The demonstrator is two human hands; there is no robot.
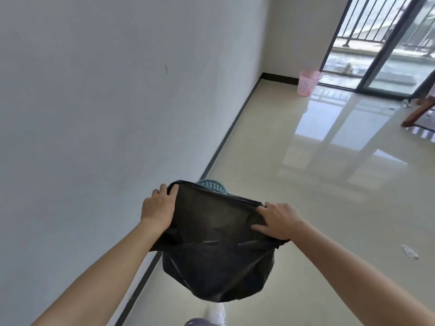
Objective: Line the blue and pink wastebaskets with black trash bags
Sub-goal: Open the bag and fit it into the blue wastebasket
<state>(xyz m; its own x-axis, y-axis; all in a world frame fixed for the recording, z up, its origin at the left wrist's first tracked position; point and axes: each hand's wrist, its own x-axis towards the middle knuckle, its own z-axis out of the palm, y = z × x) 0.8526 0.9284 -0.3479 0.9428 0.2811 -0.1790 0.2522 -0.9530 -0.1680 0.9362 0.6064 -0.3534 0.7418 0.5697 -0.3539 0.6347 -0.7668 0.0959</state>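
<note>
- Head view, hands: the left hand (158,207) pinches the left end of the black trash bag (217,250) at its upper hem, thumb in front and fingers behind. The right hand (280,221) clamps the right end of the same hem, fingers spread flat over the film.
- Head view, bag: it hangs stretched between both hands, its hem running left to right and tilting down toward the right, its body sagging below. Whether the mouth is parted cannot be told.
- Head view, blue wastebasket (211,185): only its rim shows, above and beyond the hem, beside the dark skirting where floor (306,184) meets wall (106,90). No liner is visible on the exposed rim.
- Head view, pink wastebasket (308,82): stands unlined in the far corner of the floor by the glass door (376,55), well apart from both hands.
- Judgement: the blue wastebasket lies directly ahead, nearer the left hand; the bag must go forward and down over it.
</note>
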